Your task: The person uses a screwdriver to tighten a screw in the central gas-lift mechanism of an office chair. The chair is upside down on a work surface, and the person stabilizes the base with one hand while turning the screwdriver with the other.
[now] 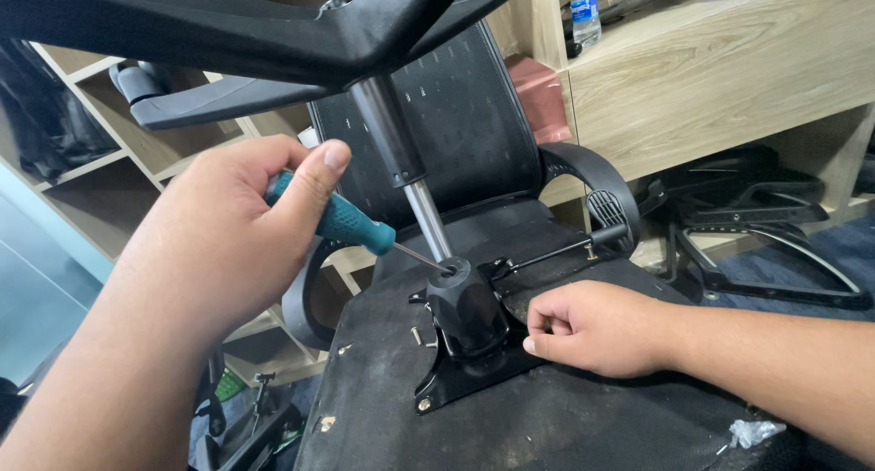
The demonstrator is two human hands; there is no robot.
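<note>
1. The left hand (219,243) is closed in a firm grip around the teal handle of a screwdriver (342,220), thumb pressed along the top.
2. The screwdriver slants down to the right; its metal tip meets the black housing (465,307) at the foot of the silver gas cylinder (428,220).
3. That housing sits on a black mounting plate (456,380) on the underside of an upturned office chair seat (547,416).
4. The right hand (592,330) rests loosely curled on the seat, fingertips touching the plate just beside the housing; I cannot tell whether it holds anything.
5. Wooden shelves (720,79) stand behind.
</note>
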